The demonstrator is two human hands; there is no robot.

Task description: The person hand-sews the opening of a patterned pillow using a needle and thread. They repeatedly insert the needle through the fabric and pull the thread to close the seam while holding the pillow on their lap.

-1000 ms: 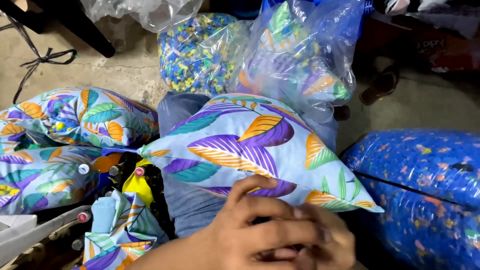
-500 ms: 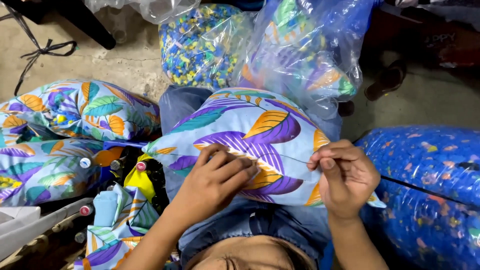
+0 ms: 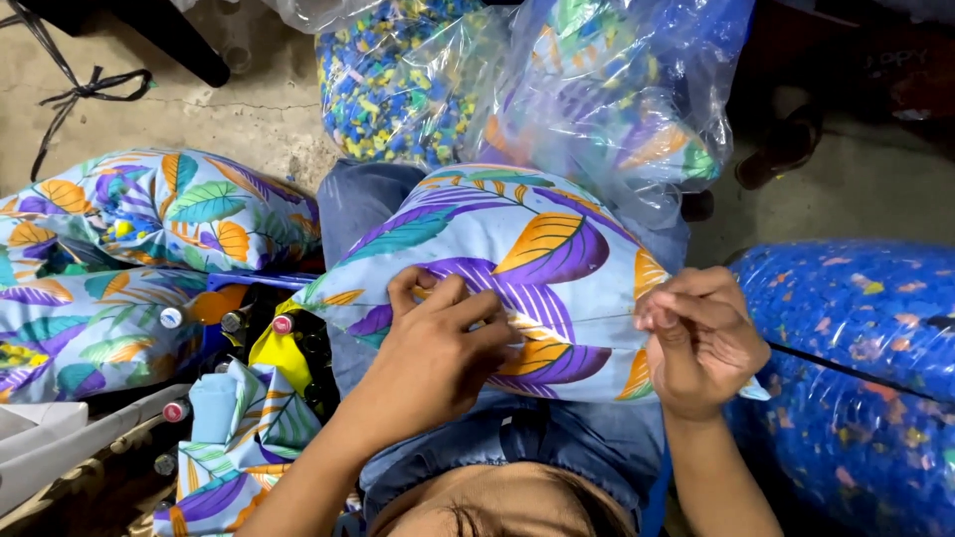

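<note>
Moved: right hand (image 3: 696, 343) has drawn further right of the left hand (image 3: 438, 338), pulling a thread (image 3: 587, 316) taut.
Pillow (image 3: 497, 259): on the lap, stuffed; seam part sewn, my guess.
Left hand: fingers flat, pressing the fabric.
Right hand: pinched shut on the thread.
Hidden: needle not discernible; seam under the hands.

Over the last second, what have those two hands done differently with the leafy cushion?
They started bunched together at its near edge. The right hand then drew out to the right, fingertips pinched on a thin thread now stretched taut. The left hand moved up and pressed flat on the cushion. The cushion stayed on the lap; the bags and other cushions did not move.
</note>
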